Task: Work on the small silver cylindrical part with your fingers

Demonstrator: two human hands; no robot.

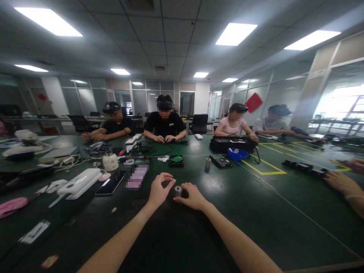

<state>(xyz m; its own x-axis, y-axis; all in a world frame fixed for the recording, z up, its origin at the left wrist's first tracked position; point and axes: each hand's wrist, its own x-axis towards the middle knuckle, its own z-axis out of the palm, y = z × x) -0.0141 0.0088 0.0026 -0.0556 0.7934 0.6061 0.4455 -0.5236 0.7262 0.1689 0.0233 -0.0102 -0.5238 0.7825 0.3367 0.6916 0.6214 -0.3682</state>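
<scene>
A small silver metal cylinder with a short shaft on top, like a small motor [178, 191], stands upright on the green table. My right hand [193, 195] is closed around it, with the thumb at its near side and the fingers behind. Just left of it, my left hand [160, 189] is raised with thumb and forefinger curved toward each other. A narrow gap shows between those fingertips, and I see nothing in them. A second metal cylinder [208, 163] stands farther back, beside a hard drive [221, 160].
A green circuit board on a black part [176, 160] lies ahead. To the left are a phone [110, 183], a white power strip [81, 183] and a cream jar [110, 161]. A blue tray [237, 154] sits back right. Several people work around the table; another person's hand [338, 183] is at right.
</scene>
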